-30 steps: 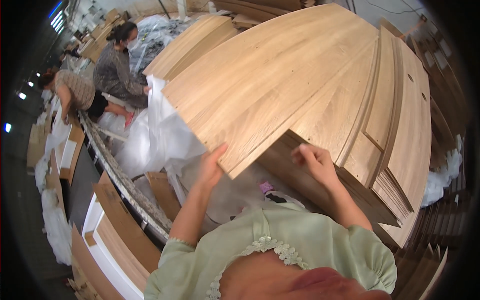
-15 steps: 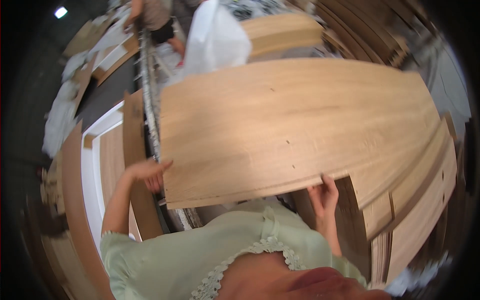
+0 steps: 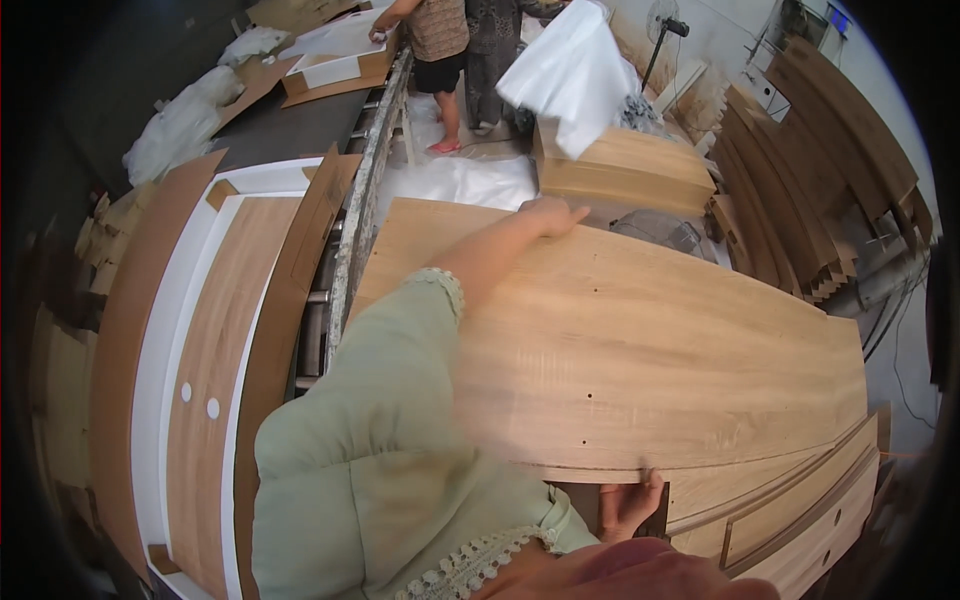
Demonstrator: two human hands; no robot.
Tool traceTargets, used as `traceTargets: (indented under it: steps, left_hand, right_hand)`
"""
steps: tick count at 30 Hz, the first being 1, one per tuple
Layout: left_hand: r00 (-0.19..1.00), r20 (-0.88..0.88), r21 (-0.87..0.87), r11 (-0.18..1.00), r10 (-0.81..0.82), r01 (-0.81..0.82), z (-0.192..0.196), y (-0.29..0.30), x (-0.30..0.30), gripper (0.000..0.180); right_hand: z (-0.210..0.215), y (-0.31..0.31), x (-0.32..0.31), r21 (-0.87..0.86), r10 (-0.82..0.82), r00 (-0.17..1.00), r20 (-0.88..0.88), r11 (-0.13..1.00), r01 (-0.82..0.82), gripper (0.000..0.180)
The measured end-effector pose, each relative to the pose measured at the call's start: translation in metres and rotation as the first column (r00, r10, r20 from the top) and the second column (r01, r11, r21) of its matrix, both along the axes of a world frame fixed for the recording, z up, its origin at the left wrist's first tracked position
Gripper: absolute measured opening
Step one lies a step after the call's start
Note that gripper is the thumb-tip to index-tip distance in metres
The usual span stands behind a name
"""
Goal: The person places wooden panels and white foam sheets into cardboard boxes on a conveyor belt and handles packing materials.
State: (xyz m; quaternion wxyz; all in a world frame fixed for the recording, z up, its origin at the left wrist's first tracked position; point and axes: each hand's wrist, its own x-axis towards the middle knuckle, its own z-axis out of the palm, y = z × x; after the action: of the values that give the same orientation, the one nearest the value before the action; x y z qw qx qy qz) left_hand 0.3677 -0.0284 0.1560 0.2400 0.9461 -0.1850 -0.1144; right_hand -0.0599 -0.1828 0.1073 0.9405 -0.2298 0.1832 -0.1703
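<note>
Workshop interior: stacked wooden boards (image 3: 800, 190) leaned at two o'clock before a pale wall (image 3: 720, 30), beside a standing fan (image 3: 668, 30). A roller conveyor (image 3: 355, 240) ran toward twelve o'clock; white sheeting (image 3: 455, 180) covered the floor there. Two people (image 3: 470, 40) stood at twelve o'clock.

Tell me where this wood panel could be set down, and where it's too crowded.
The flat panel in the open carton on the left has a bare top, between the cardboard flaps. The white sheet on the floor beyond the held panel, before the low board stack, looks free. It is crowded on the right with leaning boards. Left hand grips the far edge, right hand the near edge.
</note>
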Motion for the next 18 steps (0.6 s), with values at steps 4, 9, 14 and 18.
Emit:
traceTargets:
  steps: [4, 9, 14, 18]
  left_hand:
    - [0.998, 0.048, 0.038, 0.999, 0.031, -0.032, 0.016, 0.020, -0.025, 0.076]
    - [0.987, 0.128, 0.055, 0.993, 0.101, -0.109, 0.052, 0.105, -0.032, 0.077]
    - [0.885, 0.339, 0.003, 0.940, 0.319, -0.341, 0.084, 0.235, -0.063, 0.076]
    - [0.844, 0.271, 0.058, 0.868, 0.462, -0.493, 0.104, 0.372, -0.120, 0.074]
  right_hand:
    - [-0.003, -0.020, 0.007, 0.081, -0.139, 0.986, 0.093, 0.988, 0.131, 0.055]
    - [-0.001, -0.013, 0.014, 0.014, -0.070, 0.985, 0.157, 0.998, 0.069, 0.050]
    - [0.021, 0.047, 0.031, -0.121, 0.108, 0.994, -0.014, 0.987, -0.109, 0.039]
    - [0.024, 0.098, 0.067, -0.169, 0.353, 0.935, -0.031, 0.920, -0.353, 0.036]
